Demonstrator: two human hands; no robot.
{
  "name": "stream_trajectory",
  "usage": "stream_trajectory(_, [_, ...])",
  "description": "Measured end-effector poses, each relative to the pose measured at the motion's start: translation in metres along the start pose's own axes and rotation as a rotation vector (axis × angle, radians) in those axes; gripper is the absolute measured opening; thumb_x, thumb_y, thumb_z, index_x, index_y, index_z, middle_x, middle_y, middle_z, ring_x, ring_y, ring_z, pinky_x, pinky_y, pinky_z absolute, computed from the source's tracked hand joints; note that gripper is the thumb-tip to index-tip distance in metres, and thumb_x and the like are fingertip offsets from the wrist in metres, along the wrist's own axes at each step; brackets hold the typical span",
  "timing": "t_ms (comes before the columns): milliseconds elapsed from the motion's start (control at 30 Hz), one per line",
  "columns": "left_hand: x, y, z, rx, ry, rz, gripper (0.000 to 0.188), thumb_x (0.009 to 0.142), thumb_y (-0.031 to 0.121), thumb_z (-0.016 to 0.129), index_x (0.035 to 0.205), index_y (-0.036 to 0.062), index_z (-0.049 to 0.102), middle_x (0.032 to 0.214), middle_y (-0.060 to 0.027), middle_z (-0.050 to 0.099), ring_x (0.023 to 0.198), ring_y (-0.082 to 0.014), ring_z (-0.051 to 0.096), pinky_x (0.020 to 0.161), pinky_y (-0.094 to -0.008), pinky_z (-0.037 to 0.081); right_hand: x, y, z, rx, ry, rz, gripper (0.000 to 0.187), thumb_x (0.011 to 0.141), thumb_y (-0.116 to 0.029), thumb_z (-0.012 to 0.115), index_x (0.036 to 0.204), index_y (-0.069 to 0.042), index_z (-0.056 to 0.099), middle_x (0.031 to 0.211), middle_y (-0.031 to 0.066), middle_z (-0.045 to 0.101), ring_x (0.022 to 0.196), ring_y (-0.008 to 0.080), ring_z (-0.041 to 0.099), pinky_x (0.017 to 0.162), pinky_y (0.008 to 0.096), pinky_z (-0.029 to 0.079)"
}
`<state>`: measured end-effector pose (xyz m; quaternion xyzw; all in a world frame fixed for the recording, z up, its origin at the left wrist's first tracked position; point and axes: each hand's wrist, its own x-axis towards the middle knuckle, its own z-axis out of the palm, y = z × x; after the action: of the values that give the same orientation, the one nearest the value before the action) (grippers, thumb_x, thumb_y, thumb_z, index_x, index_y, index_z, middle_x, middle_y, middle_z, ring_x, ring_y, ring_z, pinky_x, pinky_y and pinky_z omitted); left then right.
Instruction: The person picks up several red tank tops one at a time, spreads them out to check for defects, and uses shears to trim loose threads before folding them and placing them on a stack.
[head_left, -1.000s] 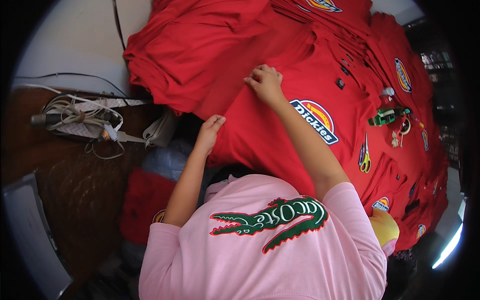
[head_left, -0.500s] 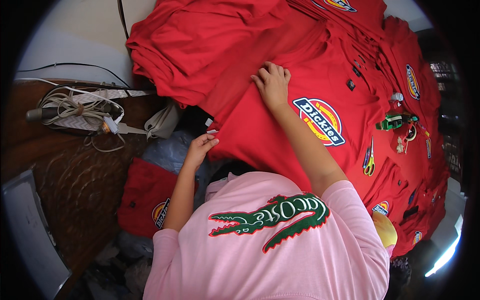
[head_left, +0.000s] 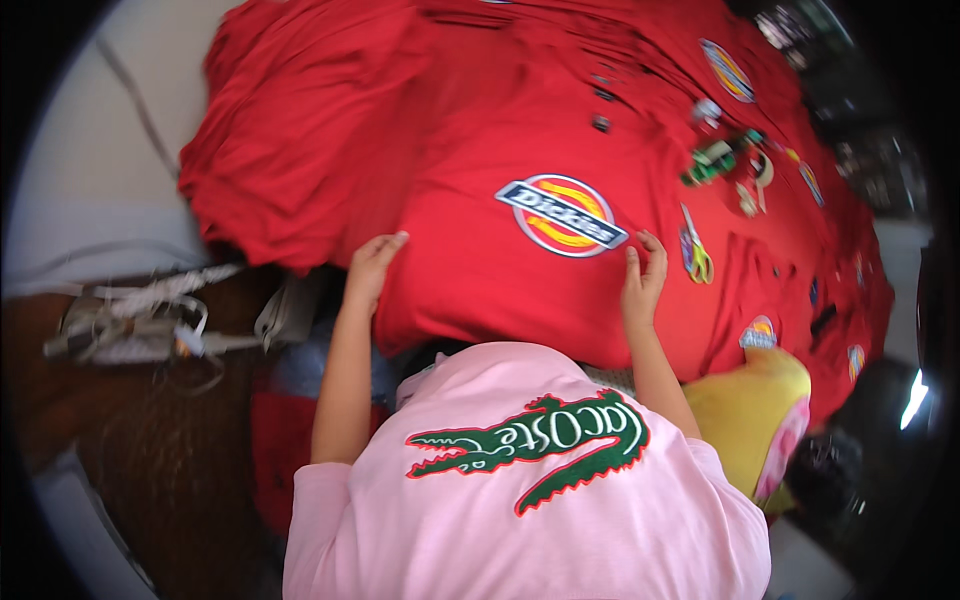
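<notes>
Head view shows the left hand, grip unclear, and unclenched right hand apart along the red shirt, where even tension from both should limit creases.

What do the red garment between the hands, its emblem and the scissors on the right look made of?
Red garment: matte, soft fabric, probably cotton-type knit, from its loose folds.
Emblem: print or applied patch, with flat colour blocks; blur hides any stitching.
Scissors: pale grey blades, likely metal; yellow handles, probably plastic from their even, solid colour.
</notes>
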<state>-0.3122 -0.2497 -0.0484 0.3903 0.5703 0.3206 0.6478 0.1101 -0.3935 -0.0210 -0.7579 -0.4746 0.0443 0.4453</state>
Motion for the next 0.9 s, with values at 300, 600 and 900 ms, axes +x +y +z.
stream_trajectory(300, [0.056, -0.015, -0.002, -0.284, -0.023, -0.065, 0.055, 0.101, 0.038, 0.072, 0.134, -0.0047, 0.062, 0.137, -0.0178, 0.067, 0.126, -0.0271, 0.064, 0.111, -0.042, 0.049, -0.075, 0.069, -0.111, 0.456, 0.217, 0.765, 0.013, 0.099, -0.011, 0.069, 0.112, -0.007, 0.073, 0.094, -0.003, 0.069, 0.084, 0.0052, 0.061, 0.07, 0.0204, 0.045])
stream_trajectory(600, [0.03, 0.025, 0.007, -0.086, -0.188, -0.15, 0.057, 0.103, 0.04, 0.067, 0.139, -0.0043, 0.058, 0.14, -0.0158, 0.065, 0.131, -0.0257, 0.061, 0.115, -0.0418, 0.045, -0.087, 0.058, -0.083, -0.01, -0.229, 0.706, 0.034, 0.085, -0.024, 0.087, 0.099, 0.001, 0.068, 0.082, 0.0015, 0.065, 0.075, 0.0107, 0.059, 0.068, 0.0305, 0.05])
stream_trajectory(900, [0.025, 0.068, 0.001, 0.492, 0.01, 0.373, 0.034, 0.106, 0.02, 0.061, 0.131, -0.0046, 0.063, 0.126, -0.0143, 0.071, 0.115, -0.0208, 0.065, 0.105, -0.0338, 0.048, -0.044, 0.0, -0.11, 0.887, -0.085, 0.978, 0.011, 0.096, -0.016, 0.067, 0.105, -0.011, 0.064, 0.098, 0.0021, 0.066, 0.098, 0.0157, 0.063, 0.091, 0.03, 0.052])
